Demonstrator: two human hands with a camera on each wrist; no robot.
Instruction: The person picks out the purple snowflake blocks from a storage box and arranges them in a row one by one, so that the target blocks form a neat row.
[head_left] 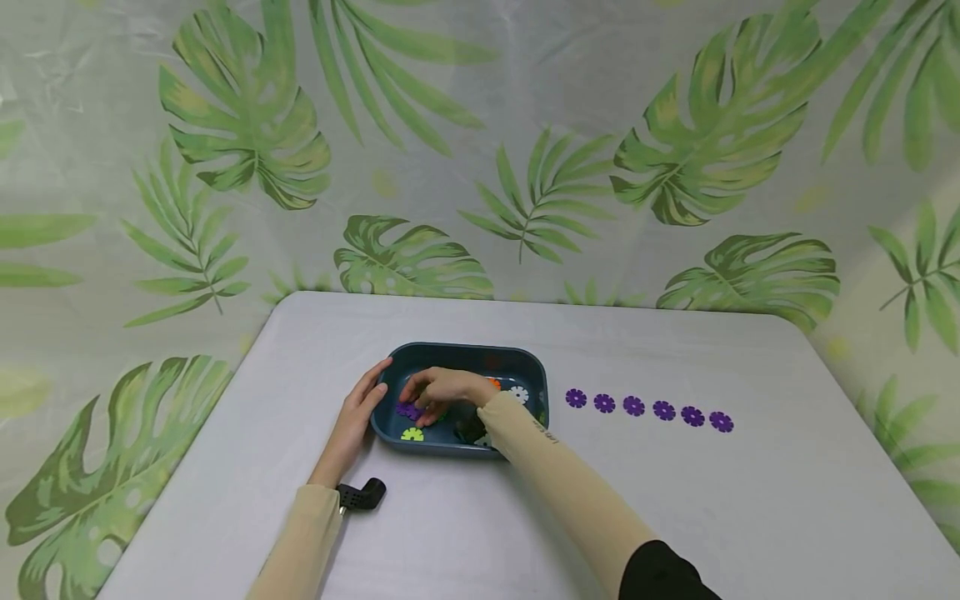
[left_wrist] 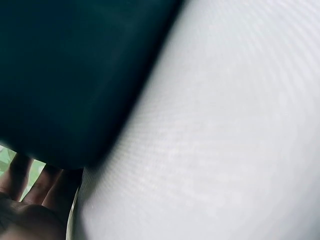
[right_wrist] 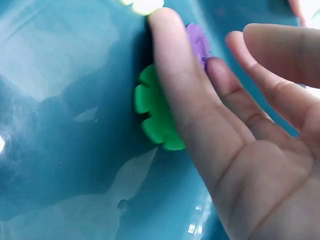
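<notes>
A dark blue-green tray [head_left: 465, 451] stands on the white table. My left hand [head_left: 358, 417] rests against its left end, thumb at the rim; its fingers [left_wrist: 19, 175] look fairly straight beside the outer wall in the left wrist view. Inside the tray my right hand [head_left: 442, 390] reaches down with thumb and fingers spread. A purple flower-shaped disc [right_wrist: 199, 42] shows between thumb and fingertips, partly hidden. Under the thumb lies a green disc [right_wrist: 157, 110]. A yellow-green disc [head_left: 412, 434] sits by the near wall.
To the right of the tray, several purple discs [head_left: 633, 406] form a spaced row on the table [head_left: 750, 500]. A white disc [head_left: 518, 394] and an orange disc [head_left: 494, 383] lie in the tray's right half. A leaf-patterned cloth [head_left: 540, 100] hangs behind.
</notes>
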